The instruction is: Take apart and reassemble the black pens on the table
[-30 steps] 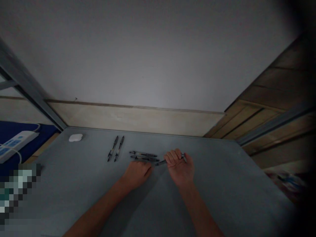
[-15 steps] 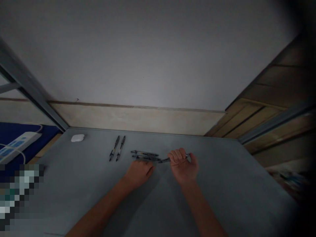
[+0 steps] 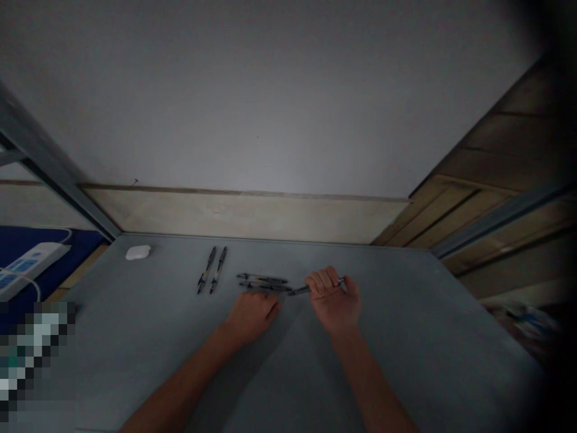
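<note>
My right hand (image 3: 334, 300) is wrapped palm-up round a black click pen (image 3: 299, 290). The pen's tip end points left, and my thumb is at its other end. My left hand (image 3: 252, 314) rests on the table as a loose fist, fingers curled under, with nothing seen sticking out of it. Just beyond its knuckles lie two pens side by side, an upper pen (image 3: 262, 279) and a lower pen (image 3: 265, 287), both pointing left to right. Farther left, a pen (image 3: 207, 270) and another pen (image 3: 219, 270) lie parallel, slanting away from me.
The grey table (image 3: 288, 373) meets a pale wall (image 3: 252, 213) at its back edge. A white earbud case (image 3: 138, 252) sits near the back left corner. Beyond the left edge are a white power strip (image 3: 31, 267) and a blue cloth (image 3: 85, 240). Wooden boards (image 3: 451, 210) stand at the right.
The whole view has shifted slightly. Both hands keep almost the same pose, the right one still gripping the pen, and the lying pens have not visibly moved on the table.
</note>
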The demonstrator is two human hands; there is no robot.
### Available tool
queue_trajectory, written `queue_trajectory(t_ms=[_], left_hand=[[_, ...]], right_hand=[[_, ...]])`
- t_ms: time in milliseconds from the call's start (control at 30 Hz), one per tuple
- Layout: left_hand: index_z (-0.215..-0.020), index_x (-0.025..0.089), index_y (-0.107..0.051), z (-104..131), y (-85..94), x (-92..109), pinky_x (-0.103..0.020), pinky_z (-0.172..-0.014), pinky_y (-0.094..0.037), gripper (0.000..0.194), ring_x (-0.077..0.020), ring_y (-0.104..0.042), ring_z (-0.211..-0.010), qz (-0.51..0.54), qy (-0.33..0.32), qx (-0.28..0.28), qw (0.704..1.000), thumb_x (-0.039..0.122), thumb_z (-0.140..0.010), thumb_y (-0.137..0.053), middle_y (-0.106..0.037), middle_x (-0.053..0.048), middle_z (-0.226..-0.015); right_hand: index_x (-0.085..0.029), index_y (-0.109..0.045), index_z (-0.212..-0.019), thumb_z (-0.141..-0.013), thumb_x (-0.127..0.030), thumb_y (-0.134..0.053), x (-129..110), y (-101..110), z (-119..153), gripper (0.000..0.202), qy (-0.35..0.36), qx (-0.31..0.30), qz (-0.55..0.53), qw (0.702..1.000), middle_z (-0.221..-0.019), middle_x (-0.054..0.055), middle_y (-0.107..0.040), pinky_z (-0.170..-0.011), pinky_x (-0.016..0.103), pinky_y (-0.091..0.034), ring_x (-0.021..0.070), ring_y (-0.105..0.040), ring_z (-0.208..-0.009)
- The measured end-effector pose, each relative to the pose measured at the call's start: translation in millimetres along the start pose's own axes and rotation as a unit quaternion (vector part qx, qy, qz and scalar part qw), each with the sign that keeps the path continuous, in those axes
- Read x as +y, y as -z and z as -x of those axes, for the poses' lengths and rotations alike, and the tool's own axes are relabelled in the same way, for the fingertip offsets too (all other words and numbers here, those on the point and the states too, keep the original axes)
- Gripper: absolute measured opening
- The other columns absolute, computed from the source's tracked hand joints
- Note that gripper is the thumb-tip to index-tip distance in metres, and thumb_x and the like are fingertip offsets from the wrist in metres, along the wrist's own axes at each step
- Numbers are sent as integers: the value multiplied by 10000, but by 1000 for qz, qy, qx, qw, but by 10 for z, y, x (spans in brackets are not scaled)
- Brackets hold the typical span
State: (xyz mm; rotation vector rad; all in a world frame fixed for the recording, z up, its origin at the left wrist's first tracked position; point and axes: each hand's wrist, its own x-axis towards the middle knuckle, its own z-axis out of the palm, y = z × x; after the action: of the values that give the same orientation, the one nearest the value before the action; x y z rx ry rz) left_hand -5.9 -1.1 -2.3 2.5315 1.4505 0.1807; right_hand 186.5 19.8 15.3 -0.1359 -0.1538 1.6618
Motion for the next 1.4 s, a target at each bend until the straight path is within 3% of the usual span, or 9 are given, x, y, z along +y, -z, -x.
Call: queue_trajectory(t_ms=[800, 1000, 1400], left_hand=[[-933, 210, -653, 0, 10, -6, -310, -726, -480, 384, -210, -675, -781, 16, 9, -9, 1000, 386, -968, -313, -712, -77, -859], [-930, 204, -651, 7, 5, -4, -309, -701, -478, 385, -211, -675, -769, 12, 3, -1, 1000, 378, -968, -310, -711, -80, -846], [-917, 206, -642, 4, 15, -2, -309, -691, -476, 383, -207, -673, -768, -2, 3, -7, 1000, 386, -970, -308, -712, -69, -845]], right_hand=[[-220, -137, -670, -780, -264, -561, 35, -34, 30, 440, -27, 8, 30, 999, -560, -74, -158, -476, 270, -298, 114, -212, -491], [-225, -162, -674, -788, -341, -560, 32, -48, 23, 430, -23, 4, 54, 998, -564, -70, -182, -479, 282, -311, 122, -241, -497], [-221, -140, -677, -797, -293, -555, 39, -25, 22, 439, -32, 2, 27, 999, -573, -68, -165, -491, 275, -300, 119, -222, -508]])
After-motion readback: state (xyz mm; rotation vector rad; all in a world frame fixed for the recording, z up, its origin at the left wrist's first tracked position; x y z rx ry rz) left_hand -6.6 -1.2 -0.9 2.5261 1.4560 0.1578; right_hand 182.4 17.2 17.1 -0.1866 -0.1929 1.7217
